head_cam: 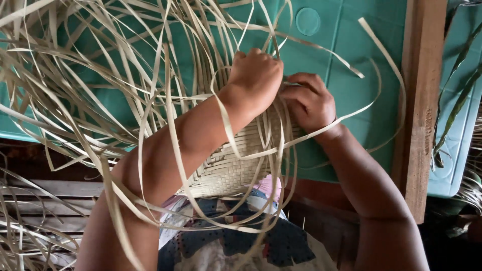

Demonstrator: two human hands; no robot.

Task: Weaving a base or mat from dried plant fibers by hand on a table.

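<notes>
- A flat teal plastic board (361, 75) fills the upper view, with a tall brown wooden post (422, 100) along its right edge.
- Long pale loose straw strips (100, 75) fan up and left across the board.
- A half-woven pale straw basket (231, 165) lies in the lap at the board's lower edge, directly beneath both hands.
- The left hand (255, 75) is fisted around strips at the basket's top.
- The right hand (310, 100), curled, presses the weave just beside it.

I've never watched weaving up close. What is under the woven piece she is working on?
Under the woven piece lies a patterned cloth on the lap; behind it spreads a green sheet. The left hand and right hand hide its top edge.
</notes>
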